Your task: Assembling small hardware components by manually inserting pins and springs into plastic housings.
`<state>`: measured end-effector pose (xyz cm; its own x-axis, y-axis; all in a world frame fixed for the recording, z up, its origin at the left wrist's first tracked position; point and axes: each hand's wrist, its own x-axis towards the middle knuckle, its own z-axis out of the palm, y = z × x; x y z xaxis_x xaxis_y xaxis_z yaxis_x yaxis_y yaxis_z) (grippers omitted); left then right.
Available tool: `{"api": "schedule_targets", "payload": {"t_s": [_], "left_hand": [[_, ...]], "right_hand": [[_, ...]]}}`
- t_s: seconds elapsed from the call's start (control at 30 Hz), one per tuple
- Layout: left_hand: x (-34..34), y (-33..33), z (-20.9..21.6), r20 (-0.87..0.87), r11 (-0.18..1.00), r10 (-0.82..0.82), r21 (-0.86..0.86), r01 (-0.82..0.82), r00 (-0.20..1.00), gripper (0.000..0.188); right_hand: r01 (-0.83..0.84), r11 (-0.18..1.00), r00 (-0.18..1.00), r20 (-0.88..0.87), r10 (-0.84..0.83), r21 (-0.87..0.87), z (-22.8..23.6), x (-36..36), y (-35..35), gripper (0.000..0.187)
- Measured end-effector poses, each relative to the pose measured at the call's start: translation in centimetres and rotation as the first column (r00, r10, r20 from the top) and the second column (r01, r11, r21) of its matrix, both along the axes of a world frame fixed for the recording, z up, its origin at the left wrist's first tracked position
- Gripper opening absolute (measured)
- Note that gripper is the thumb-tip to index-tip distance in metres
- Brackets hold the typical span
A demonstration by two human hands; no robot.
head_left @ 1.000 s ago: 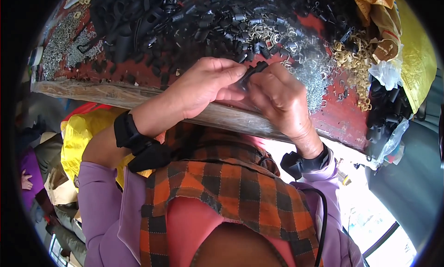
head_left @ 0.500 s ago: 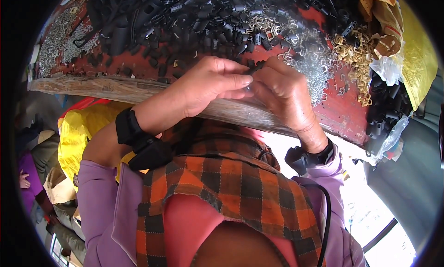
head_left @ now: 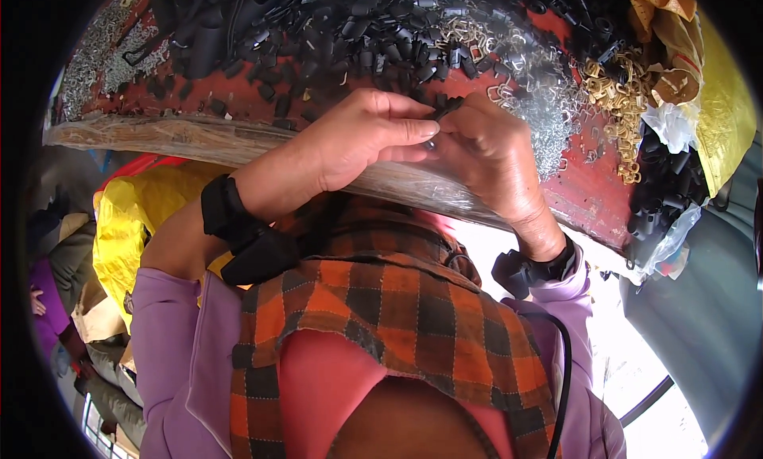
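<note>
My left hand [head_left: 369, 133] and my right hand [head_left: 494, 153] meet fingertip to fingertip over the table's near edge. Between them sits a small black piece [head_left: 450, 106], mostly covered by fingers, so its exact kind cannot be made out. My left thumb and fingers pinch at it from one side; my right fingers are curled closed on the other. A tiny shiny bit [head_left: 430, 144] shows under my left thumb. Beyond the hands lies a heap of small black clip-like parts [head_left: 366, 59]. Silvery wire loops [head_left: 544, 117] are piled right of my right hand.
Brass-coloured buckle-like loops [head_left: 624, 101] lie farther right on the red tabletop [head_left: 592, 197]. Small silver pieces [head_left: 95, 69] cover the far left. A worn wooden edge [head_left: 183, 141] borders the table. A yellow sack [head_left: 727, 101] stands right; a person's hand [head_left: 37, 302] shows at left.
Both hands stay together at nearly the same spot, with only slight finger shifts. The view has moved a little, and the piece is still between the fingertips.
</note>
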<state>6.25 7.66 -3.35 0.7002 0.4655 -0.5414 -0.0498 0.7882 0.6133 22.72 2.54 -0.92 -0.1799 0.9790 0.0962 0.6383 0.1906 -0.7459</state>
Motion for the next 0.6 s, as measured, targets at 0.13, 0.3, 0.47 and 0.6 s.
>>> {"api": "schedule_targets", "payload": {"t_s": [0.13,0.3,0.47,0.6], "left_hand": [[-0.3,0.2,-0.8,-0.011,1.0,0.012,-0.011,-0.012,1.0,0.03],[-1.3,1.3,-0.9,0.124,0.985,-0.001,-0.172,0.023,0.992,0.027],[-1.9,2.0,-0.6,0.152,0.983,0.014,-0.185,0.014,0.988,0.024],[-2.5,2.2,-0.5,0.146,0.992,0.0,-0.122,0.019,0.989,0.026]], "right_hand": [[0.031,1.0,0.998,0.058,-0.031,-0.003,-0.4,-0.5,0.3,0.005],[-0.065,0.994,0.99,-0.134,0.053,-0.088,-1.0,0.3,2.1,0.007],[0.026,0.994,1.0,-0.011,-0.025,0.109,-2.2,3.0,6.1,0.012],[0.007,0.962,0.852,0.502,-0.148,0.273,-4.0,4.1,8.7,0.011]]}}
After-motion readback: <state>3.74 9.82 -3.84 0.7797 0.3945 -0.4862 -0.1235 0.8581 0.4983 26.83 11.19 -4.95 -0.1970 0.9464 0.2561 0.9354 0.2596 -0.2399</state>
